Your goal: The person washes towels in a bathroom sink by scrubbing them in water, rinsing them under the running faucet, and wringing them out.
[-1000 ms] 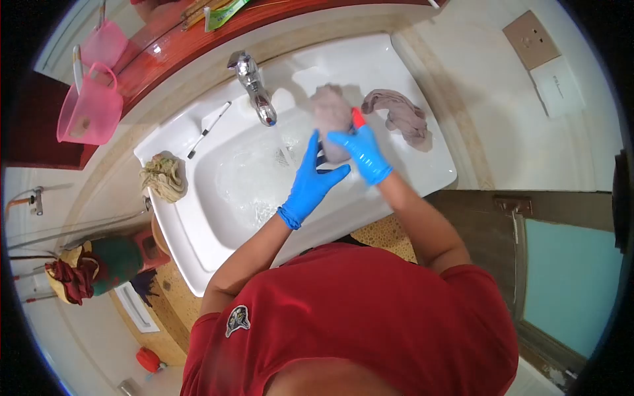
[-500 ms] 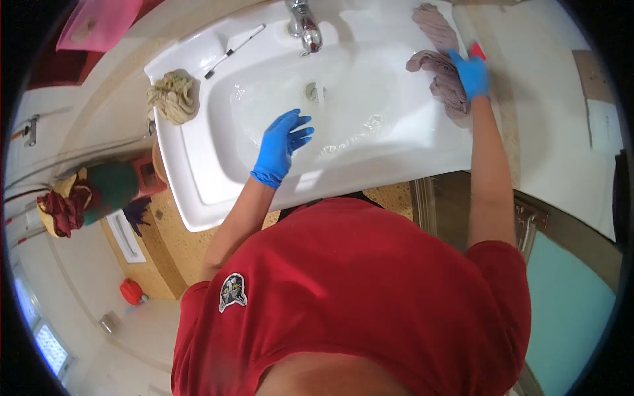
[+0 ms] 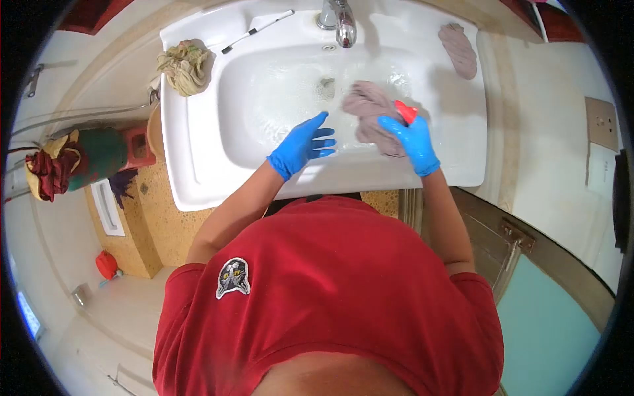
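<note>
My right hand [image 3: 413,142], in a blue glove, is closed on a crumpled mauve cloth [image 3: 376,122] above the right part of the white sink [image 3: 191,158]. A small red object [image 3: 406,112] shows at the same hand; its kind is unclear. My left hand [image 3: 304,146], also gloved in blue, hovers over the basin's front part, fingers apart and nothing in them. Another mauve cloth [image 3: 457,51] lies on the sink's right ledge. Shallow water and some foam cover the basin bottom around the drain [image 3: 325,87].
A chrome faucet [image 3: 345,25] stands at the back of the sink. On the left ledge are a bunched yellowish cloth [image 3: 184,68] and a thin black-and-white stick [image 3: 257,32]. A green gas cylinder [image 3: 99,157] is at the left.
My right hand has carried one mauve cloth from the right ledge leftward over the basin. The other cloth stays on the ledge. My left hand remains open above the basin; the camera view has shifted.
</note>
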Demonstrator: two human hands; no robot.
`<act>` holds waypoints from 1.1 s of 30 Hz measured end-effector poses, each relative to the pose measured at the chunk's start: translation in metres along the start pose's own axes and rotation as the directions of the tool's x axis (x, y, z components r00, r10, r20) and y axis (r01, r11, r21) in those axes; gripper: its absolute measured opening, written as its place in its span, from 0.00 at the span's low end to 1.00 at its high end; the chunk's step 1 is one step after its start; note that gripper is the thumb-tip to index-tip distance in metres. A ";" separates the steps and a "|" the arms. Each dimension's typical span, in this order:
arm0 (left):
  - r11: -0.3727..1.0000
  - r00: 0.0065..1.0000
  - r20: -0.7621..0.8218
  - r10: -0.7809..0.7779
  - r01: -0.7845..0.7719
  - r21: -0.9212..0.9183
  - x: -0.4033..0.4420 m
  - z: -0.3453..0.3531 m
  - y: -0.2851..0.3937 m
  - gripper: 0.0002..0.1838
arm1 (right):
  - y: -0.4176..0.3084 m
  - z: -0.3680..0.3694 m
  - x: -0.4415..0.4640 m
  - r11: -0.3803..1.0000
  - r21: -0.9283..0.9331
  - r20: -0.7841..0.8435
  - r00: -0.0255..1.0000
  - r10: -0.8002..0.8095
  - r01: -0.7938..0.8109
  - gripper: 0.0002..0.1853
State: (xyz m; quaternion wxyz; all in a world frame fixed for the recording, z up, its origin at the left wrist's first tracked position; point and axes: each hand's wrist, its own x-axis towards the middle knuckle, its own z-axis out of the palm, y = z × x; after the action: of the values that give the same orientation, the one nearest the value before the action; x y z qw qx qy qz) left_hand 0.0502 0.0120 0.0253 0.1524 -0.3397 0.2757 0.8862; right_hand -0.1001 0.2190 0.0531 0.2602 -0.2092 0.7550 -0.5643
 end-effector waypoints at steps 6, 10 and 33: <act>0.904 0.866 0.294 0.404 -0.428 0.019 0.032 -0.021 0.007 0.24 | -0.006 0.059 0.021 0.971 -0.125 0.230 0.958 -0.172 0.205 0.28; 0.964 0.960 0.098 0.263 -0.259 -0.055 0.014 -0.023 0.019 0.23 | -0.008 0.081 0.031 0.724 -0.611 0.185 0.947 -0.262 0.320 0.28; 0.478 0.627 0.045 0.778 -0.636 0.606 -0.033 0.015 0.072 0.10 | -0.029 0.090 0.004 0.753 0.652 0.123 0.992 0.006 -0.085 0.11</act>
State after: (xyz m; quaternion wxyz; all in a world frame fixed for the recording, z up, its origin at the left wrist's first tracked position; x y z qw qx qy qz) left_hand 0.0336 -0.0397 0.0850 -0.1698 -0.2347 0.6578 0.6952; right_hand -0.0458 0.1418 0.0595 0.3732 -0.1180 0.4982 -0.7737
